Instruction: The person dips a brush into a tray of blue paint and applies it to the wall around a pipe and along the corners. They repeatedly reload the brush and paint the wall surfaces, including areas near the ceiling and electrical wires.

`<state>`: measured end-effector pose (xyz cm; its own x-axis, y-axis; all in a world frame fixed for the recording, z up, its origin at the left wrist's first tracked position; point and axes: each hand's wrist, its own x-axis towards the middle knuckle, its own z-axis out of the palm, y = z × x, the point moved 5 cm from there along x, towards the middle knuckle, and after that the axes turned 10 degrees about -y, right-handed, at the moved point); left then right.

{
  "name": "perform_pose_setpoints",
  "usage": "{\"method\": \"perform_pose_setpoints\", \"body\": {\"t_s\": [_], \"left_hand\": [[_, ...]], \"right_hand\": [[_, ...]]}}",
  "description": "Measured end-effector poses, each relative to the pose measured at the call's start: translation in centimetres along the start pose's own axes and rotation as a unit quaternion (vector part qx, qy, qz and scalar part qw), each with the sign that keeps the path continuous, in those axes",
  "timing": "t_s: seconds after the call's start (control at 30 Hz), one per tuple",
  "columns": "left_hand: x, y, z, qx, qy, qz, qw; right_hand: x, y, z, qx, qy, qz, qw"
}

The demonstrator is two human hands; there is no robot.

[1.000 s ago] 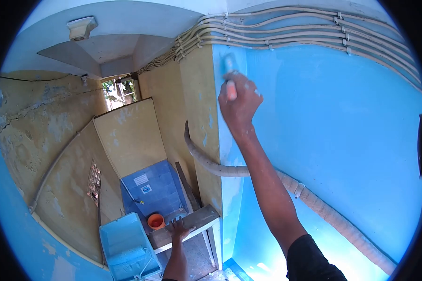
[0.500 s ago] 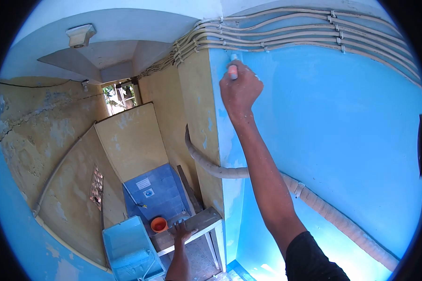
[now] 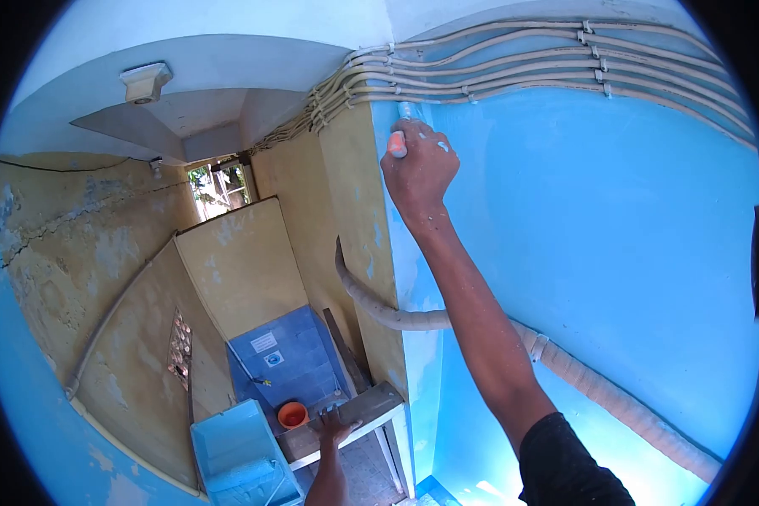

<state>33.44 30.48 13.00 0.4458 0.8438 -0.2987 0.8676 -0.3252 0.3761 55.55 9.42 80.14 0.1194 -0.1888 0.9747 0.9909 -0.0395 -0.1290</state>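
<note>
My right hand point(image 3: 422, 169) is closed around a paintbrush, held high at the corner of the wall. The brush's orange-pink handle end point(image 3: 397, 144) sticks out of my fist, and its pale blue tip point(image 3: 408, 110) is against the wall just under the pipes; the rest is hidden by my fingers. Lower down, my left hand point(image 3: 335, 428) rests with spread fingers on the edge of a grey slab point(image 3: 371, 409). Beside it stands an orange tub point(image 3: 293, 415). A light blue paint tray point(image 3: 228, 430) with a paint-covered roller point(image 3: 244, 477) sits to the left.
Several beige pipes point(image 3: 523, 59) run along the wall top. A thick wrapped pipe point(image 3: 590, 379) crosses the bright blue wall point(image 3: 599, 228) and bends around the corner. A light fixture point(image 3: 146, 82) hangs from the ceiling. Blue tiles point(image 3: 291, 358) line the recess behind the slab.
My right hand and the brush have shifted slightly left and down in the view. The whole scene has moved a little lower. My left hand stays on the slab edge.
</note>
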Motion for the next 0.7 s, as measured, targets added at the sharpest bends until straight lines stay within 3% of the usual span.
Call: {"method": "perform_pose_setpoints", "body": {"t_s": [0.13, 0.33, 0.4, 0.43, 0.5, 0.53, 0.6, 0.63, 0.7], "left_hand": [[-1.2, 0.7, -0.5, 0.02, -0.001, 0.009, 1.0], [-0.1, 0.6, -0.2, -0.001, -0.021, 0.006, 1.0], [-0.1, 0.3, -0.2, -0.011, -0.022, 0.009, 1.0], [-0.3, 0.0, 0.0, -0.012, -0.025, 0.01, 1.0], [-1.0, 0.9, -0.8, -0.024, -0.019, 0.025, 0.999], [-1.5, 1.6, -1.3, -0.027, -0.02, 0.029, 0.999], [-5.0, 3.2, -3.4, -0.046, -0.032, -0.028, 0.998], [-3.9, 2.5, -2.6, -0.036, -0.02, -0.024, 0.999], [-1.7, 0.9, -1.3, -0.037, -0.013, -0.003, 0.999]], "right_hand": [[0.6, 0.8, -0.4, -0.018, -0.028, 0.051, 0.998], [-0.2, 1.5, -0.7, 0.018, 0.006, -0.018, 1.0], [0.1, 2.7, -1.3, 0.076, -0.023, 0.134, 0.988], [-0.4, 2.9, -1.2, 0.073, -0.026, 0.134, 0.988], [-1.4, 3.1, -1.9, 0.19, 0.088, 0.047, 0.977], [-1.3, 3.6, -1.8, 0.189, 0.087, 0.042, 0.977], [-1.2, 5.2, -2.7, 0.259, 0.12, 0.116, 0.951], [-1.2, 6.1, -3.0, 0.277, 0.08, 0.189, 0.939], [-1.1, 6.4, -3.8, 0.271, 0.067, 0.19, 0.941]]}}
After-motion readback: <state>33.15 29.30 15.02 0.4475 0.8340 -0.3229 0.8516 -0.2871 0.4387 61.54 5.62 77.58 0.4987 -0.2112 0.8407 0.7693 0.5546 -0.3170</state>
